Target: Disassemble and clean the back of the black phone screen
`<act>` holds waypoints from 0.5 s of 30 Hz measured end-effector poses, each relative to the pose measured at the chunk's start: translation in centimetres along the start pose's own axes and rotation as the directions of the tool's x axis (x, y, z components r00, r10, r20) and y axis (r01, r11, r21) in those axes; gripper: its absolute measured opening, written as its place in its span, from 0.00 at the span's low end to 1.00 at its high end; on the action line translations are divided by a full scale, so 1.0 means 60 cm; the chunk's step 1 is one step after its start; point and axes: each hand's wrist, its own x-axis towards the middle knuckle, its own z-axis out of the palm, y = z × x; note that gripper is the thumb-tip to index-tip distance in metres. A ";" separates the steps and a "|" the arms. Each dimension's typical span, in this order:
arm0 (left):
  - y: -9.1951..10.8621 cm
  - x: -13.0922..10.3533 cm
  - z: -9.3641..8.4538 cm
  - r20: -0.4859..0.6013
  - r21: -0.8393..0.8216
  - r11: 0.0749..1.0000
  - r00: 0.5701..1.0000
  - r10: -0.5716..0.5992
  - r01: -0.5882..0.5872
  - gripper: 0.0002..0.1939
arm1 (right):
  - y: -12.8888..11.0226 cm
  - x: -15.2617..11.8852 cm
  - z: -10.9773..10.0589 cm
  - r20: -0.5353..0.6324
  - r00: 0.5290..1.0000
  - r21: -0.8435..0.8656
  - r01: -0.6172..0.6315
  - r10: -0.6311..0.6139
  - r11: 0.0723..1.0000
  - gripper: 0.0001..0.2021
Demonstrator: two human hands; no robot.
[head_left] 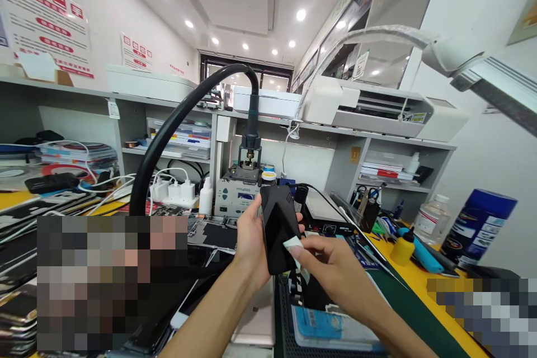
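Note:
My left hand [248, 240] is wrapped around a black smartphone [274, 221], held tilted above the bench, its glossy dark face toward me. A small diamond-shaped mark shows near the phone's top. Between the thumb and fingers of my right hand [329, 260] is a small pale wipe [293, 242], which lies against the lower right part of the phone. Below the hands are a pale phone [254, 321] lying flat and a clear plastic box [335, 341] with a blue label.
A hot-air station [237, 194] stands behind the phone, its thick black hose [161, 140] arching on the left. At right are a yellow bottle [401, 249], a clear bottle [432, 218] and a dark blue spray can [478, 226]. A lamp arm [377, 32] hangs overhead.

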 end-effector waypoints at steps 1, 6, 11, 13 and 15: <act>0.000 0.001 0.000 -0.007 0.004 1.000 1.000 0.004 -0.004 0.30 | 0.002 0.003 -0.003 0.010 0.999 0.032 -0.041 0.041 0.999 0.14; 0.001 0.003 -0.002 -0.017 0.017 1.000 1.000 0.004 -0.004 0.32 | 0.022 0.019 -0.010 -0.077 0.989 0.076 -0.121 0.126 0.990 0.16; 0.002 0.000 -0.004 0.008 0.034 0.999 1.000 -0.016 0.015 0.36 | 0.033 0.024 -0.010 -0.074 0.984 0.073 -0.154 0.159 0.985 0.15; 0.001 0.000 -0.003 0.017 0.032 0.999 1.000 0.003 -0.003 0.36 | 0.032 0.021 -0.006 -0.020 0.987 0.070 -0.156 0.157 0.985 0.15; 0.000 -0.001 -0.001 0.017 0.029 0.999 0.999 0.032 -0.033 0.36 | 0.028 0.015 0.004 0.026 0.989 0.075 -0.150 0.149 0.986 0.14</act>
